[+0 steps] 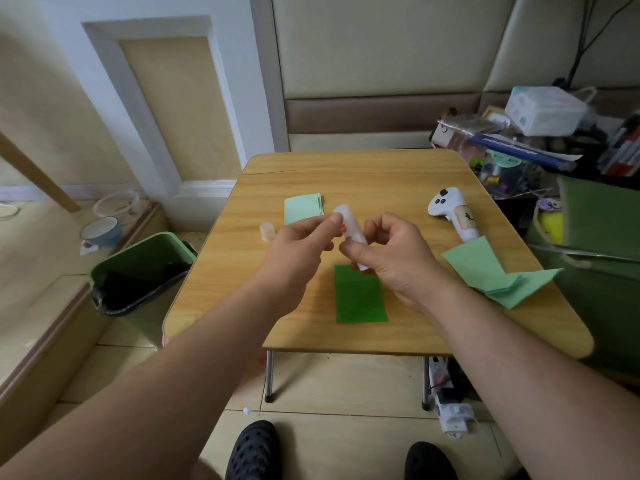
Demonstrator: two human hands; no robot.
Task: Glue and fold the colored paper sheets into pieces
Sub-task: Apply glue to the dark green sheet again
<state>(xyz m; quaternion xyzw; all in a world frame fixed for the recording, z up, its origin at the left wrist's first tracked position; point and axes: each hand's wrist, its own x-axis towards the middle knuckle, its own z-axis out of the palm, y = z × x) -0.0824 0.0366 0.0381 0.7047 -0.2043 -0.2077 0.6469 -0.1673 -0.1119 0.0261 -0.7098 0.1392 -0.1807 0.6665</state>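
Note:
Both hands hold a white glue stick [347,221] above the middle of the small wooden table [381,181]. My right hand [391,258] grips its lower body, and my left hand [294,251] pinches its upper end. The stick's clear cap [267,231] stands by itself on the table to the left. A dark green paper sheet [360,296] lies flat under my hands. A folded light green piece [303,208] lies behind my hands. Several light green sheets [498,271] lie at the table's right edge.
A white handheld controller [453,213] lies at the right of the table. A green bin with a black liner [142,271] stands on the floor at the left. Cluttered boxes and a green bag [602,230] crowd the right side. My black shoes show below the table.

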